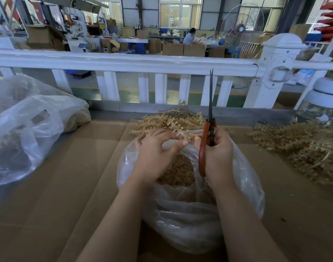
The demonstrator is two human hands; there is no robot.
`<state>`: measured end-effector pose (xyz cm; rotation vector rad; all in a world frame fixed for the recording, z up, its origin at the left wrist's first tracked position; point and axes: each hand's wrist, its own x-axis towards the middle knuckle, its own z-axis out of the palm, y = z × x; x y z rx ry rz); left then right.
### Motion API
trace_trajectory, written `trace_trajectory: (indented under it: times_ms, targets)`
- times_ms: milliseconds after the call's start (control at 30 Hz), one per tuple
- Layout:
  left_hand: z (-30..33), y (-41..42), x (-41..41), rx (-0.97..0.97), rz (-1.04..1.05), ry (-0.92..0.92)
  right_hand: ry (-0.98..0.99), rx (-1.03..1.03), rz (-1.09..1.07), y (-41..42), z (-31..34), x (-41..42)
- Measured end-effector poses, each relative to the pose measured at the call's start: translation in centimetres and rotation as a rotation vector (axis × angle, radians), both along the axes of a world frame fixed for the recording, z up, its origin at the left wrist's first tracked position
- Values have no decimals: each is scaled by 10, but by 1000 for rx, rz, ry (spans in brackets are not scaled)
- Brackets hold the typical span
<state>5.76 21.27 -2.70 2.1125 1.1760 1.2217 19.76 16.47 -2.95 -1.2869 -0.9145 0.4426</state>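
The small tan sprig [182, 134] is held between the two hands, just above the mouth of the clear bag [243, 178]. The left hand [154, 157] pinches it with curled fingertips and thumb. The right hand [218, 157] meets the sprig's other end with a fingertip, the rest of its fingers wrapped round the orange handles of the scissors [210, 120]. The sprig lies roughly crosswise, hand to hand. The scissors stand nearly upright, their long axis running away from the person and the blade tips close together, pointing at the white fence rail [124, 61].

The clear bag sits on the cardboard [76, 167] near its front edge and holds a heap of tan cut bits [179, 171]. Just behind the hands, along the far edge, lies a pile of sprigs [171, 120]. A bigger pile [304, 148] spreads towards the right edge. A large crumpled plastic bag [29, 129] fills the left side, its contents unclear.
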Motion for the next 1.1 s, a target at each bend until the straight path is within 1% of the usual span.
trace_trajectory:
  times_ms: [100,133,233,333,433,567,633,733,867,967,1100]
  targets:
    - [5,-3,1,-229,-196,-337,-34,3,6,0,0,0]
    - [7,-3,1,-243,-232,-408,-47,15,6,0,0,0]
    - [8,-2,-1,-283,-276,-502,-107,23,-3,1,0,0]
    - [6,-1,-1,-325,-317,-518,-127,19,30,2,-1,-1]
    - [5,1,-1,-310,-349,-516,-109,18,62,2,-2,-1]
    - [6,1,-4,-352,-382,-576,-141,15,63,3,-4,0]
    - [6,0,-4,-386,-376,-604,-170,12,78,4,-5,1]
    - [7,0,-3,-410,-308,-680,-223,-16,65,4,-6,2]
    - [11,1,-6,-365,-250,-765,-400,-146,90,-2,-6,5]
    - [13,2,-9,-317,-239,-749,-529,-183,128,-4,-8,4]
    - [15,0,-13,-281,-263,-685,-743,-166,100,-7,-8,5]
